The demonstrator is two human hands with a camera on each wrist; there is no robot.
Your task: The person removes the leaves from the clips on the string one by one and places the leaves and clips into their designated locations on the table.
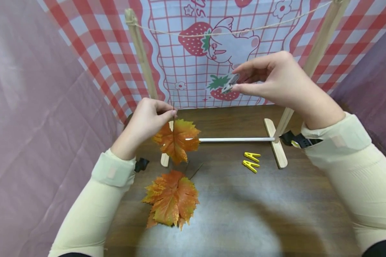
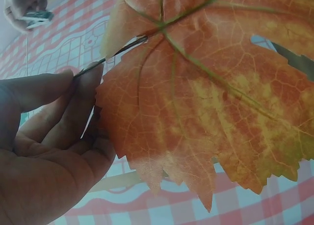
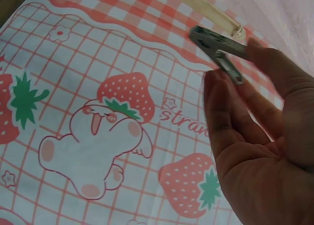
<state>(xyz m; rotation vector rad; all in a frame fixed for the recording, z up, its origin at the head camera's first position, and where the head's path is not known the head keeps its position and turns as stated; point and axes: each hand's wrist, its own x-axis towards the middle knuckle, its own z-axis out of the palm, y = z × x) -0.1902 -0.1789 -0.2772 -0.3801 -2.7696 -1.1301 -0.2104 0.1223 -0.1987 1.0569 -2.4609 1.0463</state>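
Observation:
My left hand pinches the thin stem of an orange maple leaf between thumb and fingers, and the leaf hangs below the hand. In the left wrist view the leaf fills most of the picture, its green veins showing. Raised at the right, my right hand holds a pale grey-green clothespin by its ends. In the right wrist view the clothespin sits between thumb and fingertips. Above both hands a thin string runs between two wooden posts.
More orange leaves lie stacked on the wooden table. Two yellow clothespins lie near the right foot of the stand. A white rod joins the stand low down. Behind it hangs a strawberry-print cloth.

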